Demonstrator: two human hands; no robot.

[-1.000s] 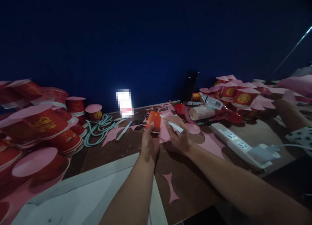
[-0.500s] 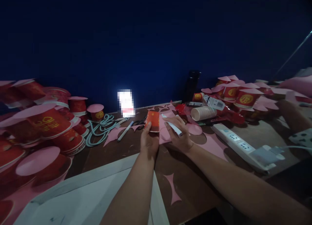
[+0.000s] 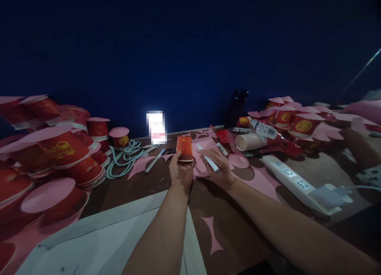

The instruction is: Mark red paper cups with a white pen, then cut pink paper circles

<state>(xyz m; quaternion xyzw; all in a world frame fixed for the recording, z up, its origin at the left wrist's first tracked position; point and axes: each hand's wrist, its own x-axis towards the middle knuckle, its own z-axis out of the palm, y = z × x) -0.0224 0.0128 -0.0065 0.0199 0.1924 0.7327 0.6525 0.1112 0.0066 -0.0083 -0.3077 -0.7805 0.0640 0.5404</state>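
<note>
My left hand [image 3: 180,172] is closed round a red paper cup [image 3: 184,148], holding it upside down over a pink paper sheet [image 3: 205,148] on the brown table [image 3: 143,183]. My right hand [image 3: 216,168] grips a white marker pen [image 3: 207,162], its tip pointing up-left beside the cup. A round hole shows in the pink paper under my right hand. A cut pink circle [image 3: 238,160] lies just right of that hand.
Piles of red cups capped with pink discs [image 3: 56,148] fill the left side, with more at the back right [image 3: 294,120]. A teal cable [image 3: 123,156], a loose pen [image 3: 154,161], a white power strip [image 3: 297,183], a dark bottle [image 3: 236,107], and another person's arm [image 3: 357,146] surround the work spot.
The cup went from tilted to standing straight under my left hand and shifted slightly left. My right hand with the pen drew a little away from the cup.
</note>
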